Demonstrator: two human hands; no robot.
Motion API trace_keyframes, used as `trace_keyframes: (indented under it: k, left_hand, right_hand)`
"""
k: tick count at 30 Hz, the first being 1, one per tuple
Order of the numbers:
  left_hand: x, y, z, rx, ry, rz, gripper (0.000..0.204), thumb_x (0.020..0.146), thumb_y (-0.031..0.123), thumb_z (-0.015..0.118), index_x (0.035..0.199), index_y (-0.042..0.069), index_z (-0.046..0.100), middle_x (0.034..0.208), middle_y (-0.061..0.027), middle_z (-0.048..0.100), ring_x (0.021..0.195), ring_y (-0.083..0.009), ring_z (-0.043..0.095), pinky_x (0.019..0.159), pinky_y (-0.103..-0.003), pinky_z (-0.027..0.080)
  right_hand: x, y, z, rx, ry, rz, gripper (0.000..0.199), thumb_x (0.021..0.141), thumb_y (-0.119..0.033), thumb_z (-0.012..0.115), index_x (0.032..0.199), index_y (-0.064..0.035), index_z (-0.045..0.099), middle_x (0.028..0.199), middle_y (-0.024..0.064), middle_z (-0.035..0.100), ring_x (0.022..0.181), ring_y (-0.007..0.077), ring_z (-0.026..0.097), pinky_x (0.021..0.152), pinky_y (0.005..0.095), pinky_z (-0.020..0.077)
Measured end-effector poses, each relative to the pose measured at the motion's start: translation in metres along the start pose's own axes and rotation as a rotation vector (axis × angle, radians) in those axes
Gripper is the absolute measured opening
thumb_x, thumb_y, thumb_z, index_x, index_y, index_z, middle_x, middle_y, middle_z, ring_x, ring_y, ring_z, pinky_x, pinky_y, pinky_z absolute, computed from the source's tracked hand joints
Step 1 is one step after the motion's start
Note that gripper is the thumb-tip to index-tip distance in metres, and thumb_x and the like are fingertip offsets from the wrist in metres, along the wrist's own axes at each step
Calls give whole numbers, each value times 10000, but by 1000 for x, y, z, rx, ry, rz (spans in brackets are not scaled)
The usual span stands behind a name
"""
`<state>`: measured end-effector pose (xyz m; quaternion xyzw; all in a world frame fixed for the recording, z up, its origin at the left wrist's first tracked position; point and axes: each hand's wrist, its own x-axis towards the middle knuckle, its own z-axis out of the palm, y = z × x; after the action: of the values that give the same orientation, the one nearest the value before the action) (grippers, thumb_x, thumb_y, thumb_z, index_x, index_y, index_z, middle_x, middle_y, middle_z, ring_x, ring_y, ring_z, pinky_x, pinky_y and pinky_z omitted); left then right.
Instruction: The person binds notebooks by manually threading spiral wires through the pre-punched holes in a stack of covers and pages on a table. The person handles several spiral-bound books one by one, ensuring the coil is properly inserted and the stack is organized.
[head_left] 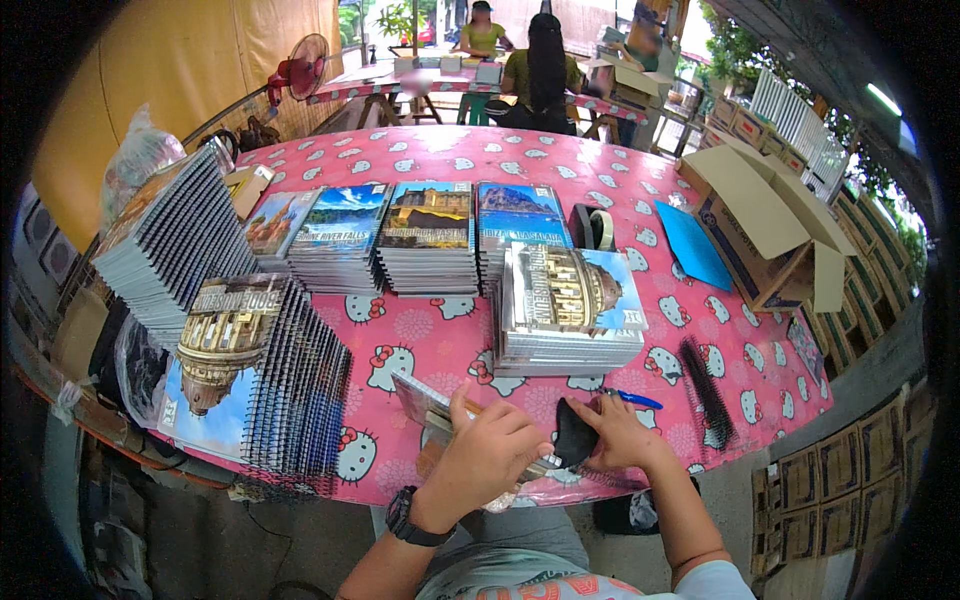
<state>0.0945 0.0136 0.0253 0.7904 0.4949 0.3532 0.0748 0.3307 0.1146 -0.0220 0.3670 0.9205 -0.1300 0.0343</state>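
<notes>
- Booklet [420, 402] is grasped by the left hand [490, 450] near the front tablecloth edge [385, 482].
- Black piece [575, 438] is touched by the right hand [618, 435]; grip cannot be told.
- Contents of open carton [742, 245] are hidden.
- Room is left between stacks [570, 350].

Between the spiral-bound stack [300, 385] at left and the booklet stack [572, 345] ahead, you had an open lane of tablecloth [425, 338] up to a booklet row [425, 268], but past your right hand [615, 435] a pen [640, 400] and black coils [707, 392] intruded.
</notes>
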Motion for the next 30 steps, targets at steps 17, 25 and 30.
trace_keyframes:
  k: [17, 25, 30]
  left_hand:
    - [-21, -18, -14, 75, 127, -179, 239, 610, 277, 763, 781, 155, 648, 819, 22, 563, 903, -174, 538, 1022, -598, 63]
    - [-14, -12, -13, 72, 139, -175, 210, 631, 263, 752, 799, 176, 660, 808, 17, 559, 885, -170, 543, 1010, -612, 122]
    - [-17, -14, -10, 74, 178, -164, 453, 624, 280, 761, 1033, 158, 608, 853, -5, 579, 896, -187, 551, 1022, -590, 125]
  right_hand:
    - [15, -30, -42, 1372, -39, -470, 536, 697, -469, 653, 977, -12, 669, 1203, 183, 528, 1132, 291, 482, 959, 407, 352]
    - [19, -30, -53, 1024, 18, -411, 497, 736, -455, 631, 983, -25, 668, 1173, 193, 555, 1107, 283, 507, 947, 394, 360]
    - [23, -39, -54, 1211, 73, -485, 451, 729, -413, 643, 959, -26, 678, 1181, 180, 556, 1077, 265, 518, 919, 378, 381]
